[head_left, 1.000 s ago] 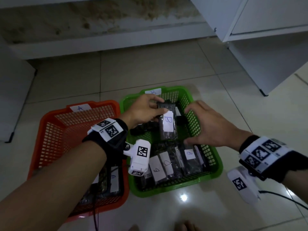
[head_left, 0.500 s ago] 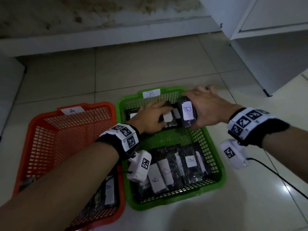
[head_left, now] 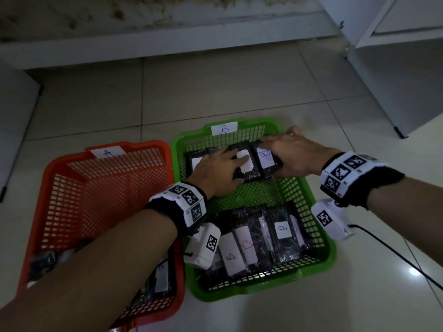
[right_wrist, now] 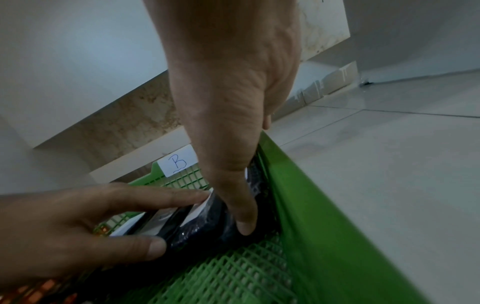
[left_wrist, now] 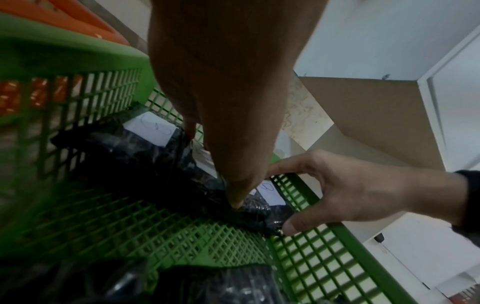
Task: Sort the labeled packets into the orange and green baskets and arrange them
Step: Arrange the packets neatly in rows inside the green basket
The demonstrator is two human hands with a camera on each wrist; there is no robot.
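Observation:
The green basket point(head_left: 251, 289) carries a "B" tag point(head_left: 224, 128), and the orange basket point(head_left: 143, 143) to its left an "A" tag point(head_left: 107, 152). Black packets with white labels stand in a row at the green basket's far end. My right hand point(head_left: 285, 154) grips the rightmost one, the B packet point(head_left: 266, 161), against the right wall; thumb at its near end point(right_wrist: 244, 224), fingers at its far end. My left hand point(head_left: 215, 168) rests flat on the neighbouring packets point(head_left: 247, 164), fingers straight point(right_wrist: 155, 197).
A second row of labeled packets point(head_left: 251, 240) fills the green basket's near end, with bare mesh between the rows. A few packets point(head_left: 160, 276) lie in the orange basket's near corner. White cabinets stand right and left, a wall plinth behind. A cable point(head_left: 395, 255) trails from my right wrist.
My right hand took the B packet from the left hand, carried it to the basket's far right corner and lowered it into the row. The left hand settled onto the neighbouring packets.

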